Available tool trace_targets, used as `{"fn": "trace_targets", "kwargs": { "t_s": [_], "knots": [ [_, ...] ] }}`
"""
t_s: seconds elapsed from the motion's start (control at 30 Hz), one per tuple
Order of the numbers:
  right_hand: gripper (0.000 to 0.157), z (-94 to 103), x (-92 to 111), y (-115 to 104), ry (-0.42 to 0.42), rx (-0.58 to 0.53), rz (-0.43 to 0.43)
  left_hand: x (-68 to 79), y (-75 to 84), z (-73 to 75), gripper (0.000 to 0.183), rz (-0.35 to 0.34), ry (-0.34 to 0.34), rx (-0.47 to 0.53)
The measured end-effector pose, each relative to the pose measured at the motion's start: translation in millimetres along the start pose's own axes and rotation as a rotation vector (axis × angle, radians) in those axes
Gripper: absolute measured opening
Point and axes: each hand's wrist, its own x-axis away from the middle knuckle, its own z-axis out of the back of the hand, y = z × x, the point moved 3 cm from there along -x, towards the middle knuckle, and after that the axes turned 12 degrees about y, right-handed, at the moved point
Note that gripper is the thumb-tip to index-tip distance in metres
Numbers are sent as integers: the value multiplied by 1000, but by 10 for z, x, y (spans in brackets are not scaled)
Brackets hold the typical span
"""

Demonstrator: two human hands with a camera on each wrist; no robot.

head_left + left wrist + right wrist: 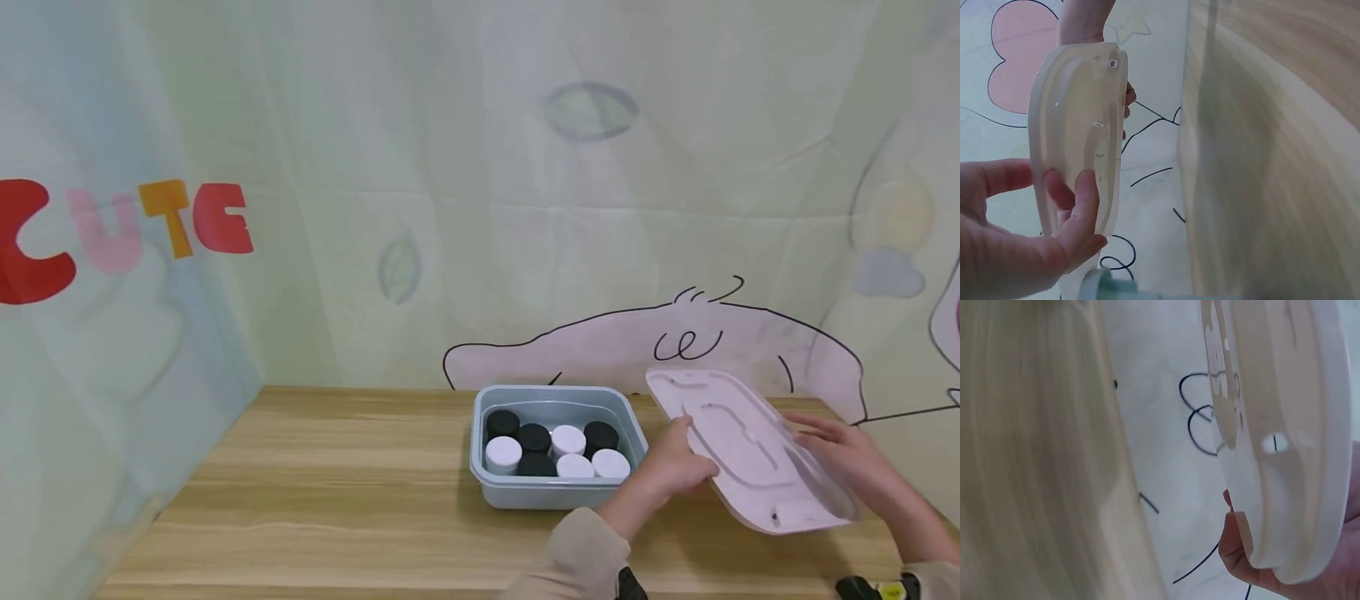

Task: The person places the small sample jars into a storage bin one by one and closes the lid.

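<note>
A pale, pinkish-white plastic lid with raised ridges is held tilted above the right part of the table. At its left edge my left hand grips it. The left wrist view shows that hand's thumb and fingers around the lid's rim. My right hand holds the opposite edge. In the right wrist view its fingers bend round the lid's end. Left of the lid stands a grey-blue plastic box, uncovered, with several black and white round-topped pieces inside.
The box rests on a wood-grain table near its back edge. Behind hangs a printed cloth with cartoon drawings and coloured letters. A dark strap with a yellow-green patch is on the right wrist.
</note>
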Motion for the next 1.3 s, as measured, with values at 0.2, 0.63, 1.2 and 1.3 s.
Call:
{"fn": "trace_targets", "kwargs": {
  "t_s": [0.2,0.63,1.2,1.3],
  "knots": [
    [52,-23,-34,-163,-44,-23,5,-7,68,207,66,-52,-37,-26],
    [48,-141,-2,-736,-76,-1,111,1,104,904,68,-111,-168,-58],
    [46,-441,49,-1403,-174,-195,177,73,173,1695,73,-114,-165,-160],
    [45,-471,42,-1462,-164,-222,188,71,154,1765,72,-119,-168,-148]
  ]
}}
